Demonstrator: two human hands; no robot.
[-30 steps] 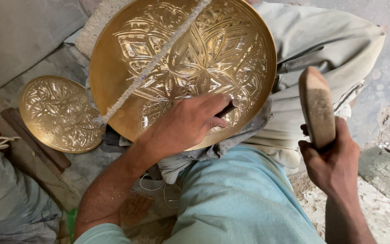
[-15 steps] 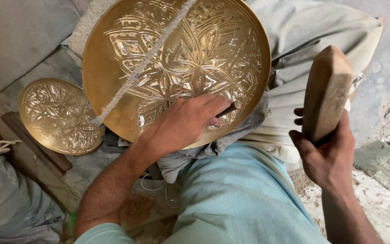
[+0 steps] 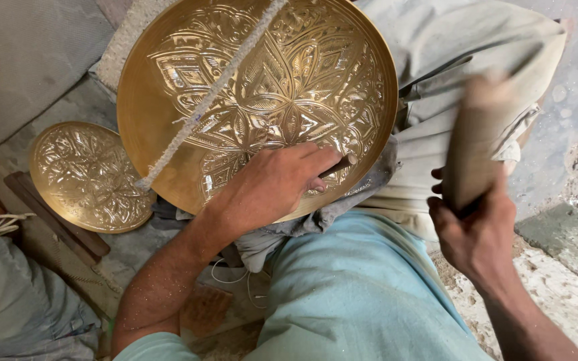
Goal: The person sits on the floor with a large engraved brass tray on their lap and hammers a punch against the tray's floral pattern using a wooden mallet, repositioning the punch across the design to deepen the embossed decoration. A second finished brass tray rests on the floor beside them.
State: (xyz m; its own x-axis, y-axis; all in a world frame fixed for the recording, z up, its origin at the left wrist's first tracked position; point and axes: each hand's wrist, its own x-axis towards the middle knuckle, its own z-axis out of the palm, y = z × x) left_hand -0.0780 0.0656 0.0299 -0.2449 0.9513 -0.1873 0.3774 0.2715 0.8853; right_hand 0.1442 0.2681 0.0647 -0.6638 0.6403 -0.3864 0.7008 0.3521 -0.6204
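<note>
A large round brass plate (image 3: 168, 60) with an engraved flower pattern leans on my lap, and a twisted cord (image 3: 215, 87) runs across its face. My left hand (image 3: 272, 184) rests on the plate's lower part, its fingers closed on a thin dark punch (image 3: 342, 162) whose tip touches the metal. My right hand (image 3: 473, 230) is raised to the right of the plate, closed around a wooden mallet (image 3: 476, 144) that is blurred with motion.
A smaller engraved brass plate (image 3: 85, 177) lies on the floor at left beside a dark wooden strip (image 3: 58, 224). Grey cloth (image 3: 436, 80) lies under the big plate. Rough stone floor (image 3: 570, 247) shows at right. A cushion (image 3: 21, 60) sits at the upper left.
My right hand has swung the mallet from its upright raised pose, tilting its head inward toward the plate. My left hand stays on the punch.
</note>
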